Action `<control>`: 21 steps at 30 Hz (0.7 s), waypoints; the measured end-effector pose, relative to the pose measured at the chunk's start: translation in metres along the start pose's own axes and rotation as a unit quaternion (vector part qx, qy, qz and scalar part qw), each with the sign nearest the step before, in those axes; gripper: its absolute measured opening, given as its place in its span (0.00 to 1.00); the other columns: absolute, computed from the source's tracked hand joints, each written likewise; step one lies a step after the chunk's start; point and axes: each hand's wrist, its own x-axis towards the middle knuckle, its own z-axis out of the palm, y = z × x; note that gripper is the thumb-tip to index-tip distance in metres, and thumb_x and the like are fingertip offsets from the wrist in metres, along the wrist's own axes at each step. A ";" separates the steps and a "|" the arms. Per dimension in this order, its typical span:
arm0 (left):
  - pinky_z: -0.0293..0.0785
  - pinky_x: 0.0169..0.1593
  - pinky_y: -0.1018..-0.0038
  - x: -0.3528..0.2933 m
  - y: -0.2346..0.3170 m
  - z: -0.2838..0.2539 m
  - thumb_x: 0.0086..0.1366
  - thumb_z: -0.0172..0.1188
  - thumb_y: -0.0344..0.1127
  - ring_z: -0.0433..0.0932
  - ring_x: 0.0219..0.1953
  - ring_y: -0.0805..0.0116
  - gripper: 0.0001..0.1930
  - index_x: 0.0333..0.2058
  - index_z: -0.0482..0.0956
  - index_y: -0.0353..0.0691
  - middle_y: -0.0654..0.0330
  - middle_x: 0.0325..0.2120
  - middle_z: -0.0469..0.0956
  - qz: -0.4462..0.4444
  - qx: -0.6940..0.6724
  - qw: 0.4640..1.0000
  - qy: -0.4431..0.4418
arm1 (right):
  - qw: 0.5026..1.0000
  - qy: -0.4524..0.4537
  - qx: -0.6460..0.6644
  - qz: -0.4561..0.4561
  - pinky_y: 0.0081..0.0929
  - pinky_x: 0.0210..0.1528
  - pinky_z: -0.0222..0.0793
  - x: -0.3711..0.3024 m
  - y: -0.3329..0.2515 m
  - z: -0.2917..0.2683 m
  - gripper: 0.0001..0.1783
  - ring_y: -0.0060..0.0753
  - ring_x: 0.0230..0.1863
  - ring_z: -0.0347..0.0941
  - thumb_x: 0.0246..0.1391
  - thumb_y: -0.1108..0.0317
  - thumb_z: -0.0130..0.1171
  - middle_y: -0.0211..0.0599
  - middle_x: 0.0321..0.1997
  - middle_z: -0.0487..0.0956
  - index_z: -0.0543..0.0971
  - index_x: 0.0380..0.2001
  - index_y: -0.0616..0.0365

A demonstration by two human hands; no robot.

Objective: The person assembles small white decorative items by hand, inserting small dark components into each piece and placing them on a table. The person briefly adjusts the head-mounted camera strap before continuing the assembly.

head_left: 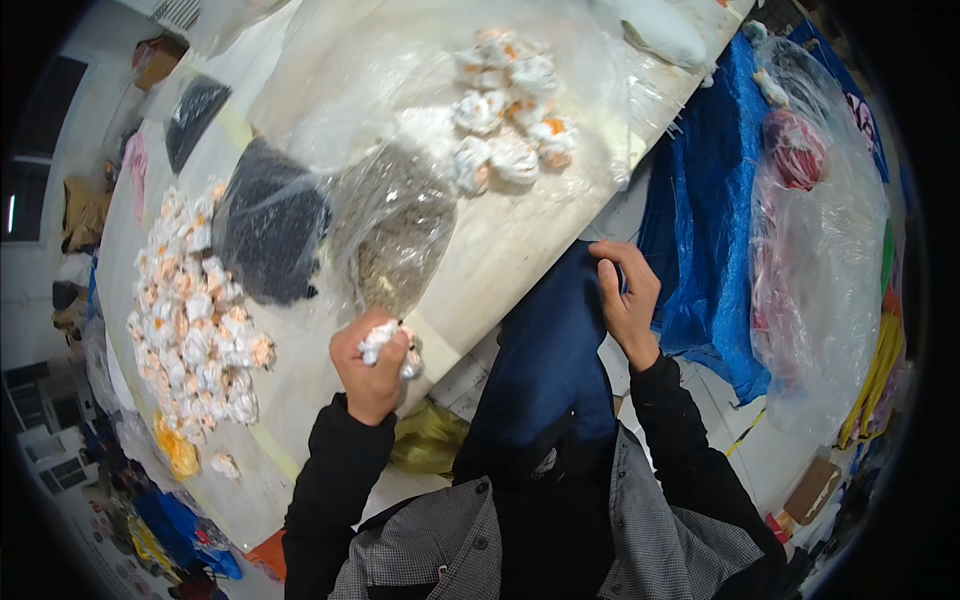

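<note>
My left hand (366, 380) is closed around a small crumpled white-and-peach bundle (376, 342) near the table's front edge. It looks like bunched fabric, but the exact kind is unclear. Just beyond that hand lies a clear plastic bag (395, 225) with grey-brown contents, beside a bag of dark material (270, 225). My right hand (632, 305) hovers by my thigh, off the table, its thumb and forefinger apart and holding nothing. Similar bundles form a large heap (190, 320) on the left, and a smaller group (512, 115) sits on clear plastic at the far side.
The pale table (500, 255) has its edge running diagonally past my legs. A yellow item (176, 446) lies below the heap. On the right are a blue tarp (690, 220) and a large clear plastic sack (815, 290). A yellow-green bag (428, 438) is under the table edge.
</note>
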 end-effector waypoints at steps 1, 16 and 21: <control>0.62 0.28 0.74 0.000 -0.001 -0.009 0.63 0.64 0.38 0.69 0.23 0.76 0.15 0.25 0.77 0.32 0.63 0.20 0.73 0.023 0.013 1.000 0.005 | 0.999 0.029 -0.005 -0.040 0.33 0.48 0.77 0.005 -0.026 0.007 0.06 0.45 0.43 0.83 0.59 0.72 0.65 0.44 0.40 0.86 0.85 0.38 0.62; 0.58 0.27 0.77 -0.003 -0.005 -0.070 0.66 0.62 0.29 0.62 0.23 0.83 0.13 0.23 0.72 0.33 0.70 0.18 0.67 -0.002 -0.114 0.993 -0.020 | 0.943 -0.147 -0.181 -0.239 0.39 0.48 0.62 0.042 -0.164 0.148 0.08 0.39 0.42 0.72 0.52 0.64 0.70 0.31 0.34 0.77 0.82 0.33 0.51; 0.61 0.28 0.77 -0.001 -0.003 -0.069 0.67 0.62 0.30 0.64 0.23 0.83 0.12 0.24 0.74 0.33 0.69 0.18 0.70 -0.031 -0.145 0.989 0.015 | 0.954 -0.121 -0.181 -0.205 0.39 0.45 0.63 0.049 -0.156 0.151 0.05 0.42 0.39 0.72 0.54 0.66 0.69 0.32 0.31 0.78 0.81 0.30 0.51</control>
